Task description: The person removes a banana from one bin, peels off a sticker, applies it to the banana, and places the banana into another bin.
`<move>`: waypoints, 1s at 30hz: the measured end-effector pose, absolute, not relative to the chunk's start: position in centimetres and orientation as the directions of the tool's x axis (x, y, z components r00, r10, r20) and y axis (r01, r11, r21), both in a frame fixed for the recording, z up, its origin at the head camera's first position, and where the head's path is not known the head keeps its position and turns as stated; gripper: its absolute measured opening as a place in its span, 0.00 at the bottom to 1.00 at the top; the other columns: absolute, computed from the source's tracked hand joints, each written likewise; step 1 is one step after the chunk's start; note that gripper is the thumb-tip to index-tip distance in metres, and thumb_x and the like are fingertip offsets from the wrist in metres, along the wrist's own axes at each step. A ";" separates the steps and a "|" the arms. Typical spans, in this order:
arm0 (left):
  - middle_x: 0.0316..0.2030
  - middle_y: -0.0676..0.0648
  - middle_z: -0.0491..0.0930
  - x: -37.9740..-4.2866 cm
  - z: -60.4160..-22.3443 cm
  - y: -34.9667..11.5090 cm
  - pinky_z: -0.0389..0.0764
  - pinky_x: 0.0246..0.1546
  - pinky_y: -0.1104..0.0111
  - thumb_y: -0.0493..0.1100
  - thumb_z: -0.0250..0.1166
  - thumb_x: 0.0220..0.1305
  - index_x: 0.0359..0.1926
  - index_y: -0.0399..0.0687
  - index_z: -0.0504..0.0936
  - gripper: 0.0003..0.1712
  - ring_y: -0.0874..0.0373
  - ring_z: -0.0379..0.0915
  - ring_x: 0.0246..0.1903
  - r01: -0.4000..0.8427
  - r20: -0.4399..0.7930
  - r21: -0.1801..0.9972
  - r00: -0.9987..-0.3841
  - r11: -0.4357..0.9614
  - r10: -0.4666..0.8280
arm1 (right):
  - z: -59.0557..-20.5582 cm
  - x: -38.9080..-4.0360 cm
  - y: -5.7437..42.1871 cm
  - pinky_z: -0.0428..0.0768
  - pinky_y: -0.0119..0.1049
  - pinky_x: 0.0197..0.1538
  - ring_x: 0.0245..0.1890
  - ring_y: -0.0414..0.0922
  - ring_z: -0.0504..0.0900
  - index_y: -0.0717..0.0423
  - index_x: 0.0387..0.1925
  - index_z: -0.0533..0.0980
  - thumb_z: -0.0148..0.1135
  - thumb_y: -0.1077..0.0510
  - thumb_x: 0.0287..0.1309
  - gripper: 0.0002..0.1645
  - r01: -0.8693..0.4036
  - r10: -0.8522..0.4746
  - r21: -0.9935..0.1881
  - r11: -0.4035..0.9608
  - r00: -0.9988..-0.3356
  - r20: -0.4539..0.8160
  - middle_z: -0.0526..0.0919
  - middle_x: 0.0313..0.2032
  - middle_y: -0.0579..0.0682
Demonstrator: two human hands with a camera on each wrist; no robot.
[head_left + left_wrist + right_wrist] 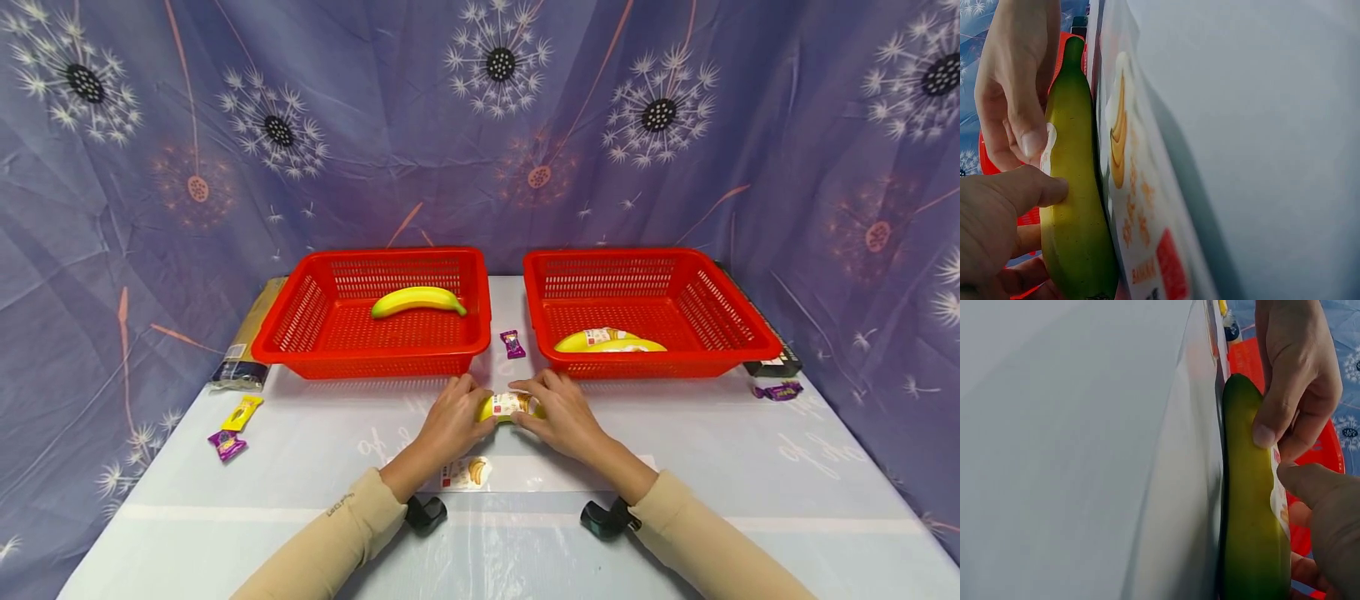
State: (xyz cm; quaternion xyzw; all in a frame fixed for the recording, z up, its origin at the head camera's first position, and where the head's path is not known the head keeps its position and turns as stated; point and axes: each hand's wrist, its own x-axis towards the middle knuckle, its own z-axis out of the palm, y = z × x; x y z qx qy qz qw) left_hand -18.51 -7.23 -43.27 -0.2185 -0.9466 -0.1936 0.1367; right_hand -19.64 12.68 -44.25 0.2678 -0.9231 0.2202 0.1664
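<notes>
Just in front of the two baskets, a yellow banana with green ends lies on the table, held by both hands. A white label with a printed picture covers part of its upper side. At the banana's left part, my left hand grips it with thumb and fingers on opposite sides. My right hand holds the right part; its thumb rests at the label's edge. Nearer me lies a backing strip with one banana-picture sticker at its left end.
The left red basket contains one unlabelled banana. Two labelled bananas lie in the right red basket. A purple wrapped candy sits between the baskets; other candies and a package lie toward the sides.
</notes>
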 end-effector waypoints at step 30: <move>0.35 0.49 0.77 -19.0 -42.7 -6.9 0.72 0.36 0.67 0.48 0.69 0.53 0.47 0.48 0.85 0.20 0.56 0.69 0.34 0.527 0.340 0.209 -0.829 0.824 0.444 | -44.8 -19.3 13.5 0.69 0.38 0.40 0.37 0.46 0.72 0.56 0.48 0.80 0.74 0.52 0.43 0.28 -0.509 -0.380 -0.373 0.776 -0.849 0.368 0.78 0.39 0.50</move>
